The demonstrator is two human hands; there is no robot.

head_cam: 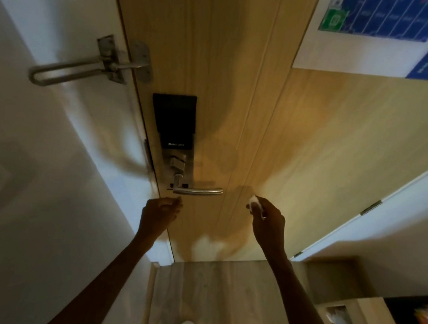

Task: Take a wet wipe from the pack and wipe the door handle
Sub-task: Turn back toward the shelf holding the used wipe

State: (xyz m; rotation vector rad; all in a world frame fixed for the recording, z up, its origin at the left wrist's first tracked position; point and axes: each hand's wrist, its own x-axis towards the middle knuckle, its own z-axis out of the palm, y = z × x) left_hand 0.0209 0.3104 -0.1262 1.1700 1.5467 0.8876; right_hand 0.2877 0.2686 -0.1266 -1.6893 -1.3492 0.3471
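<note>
Wet wipe [253,201], soft, light and bunched, is pinched in the right hand [267,220] near the stiff metal door handle [198,191]; the left hand [160,215] hangs loosely curled, holding nothing.

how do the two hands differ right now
The right hand pinches a bunched white wet wipe; the left hand holds nothing, fingers loosely curled. The left hand sits just below the door handle's pivot end, the right hand off beyond its free tip. Neither touches the handle.

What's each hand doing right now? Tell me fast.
Left hand: fingers loosely curled, holding nothing, just below the door handle.
Right hand: fingers closed on a balled-up wet wipe.
</note>
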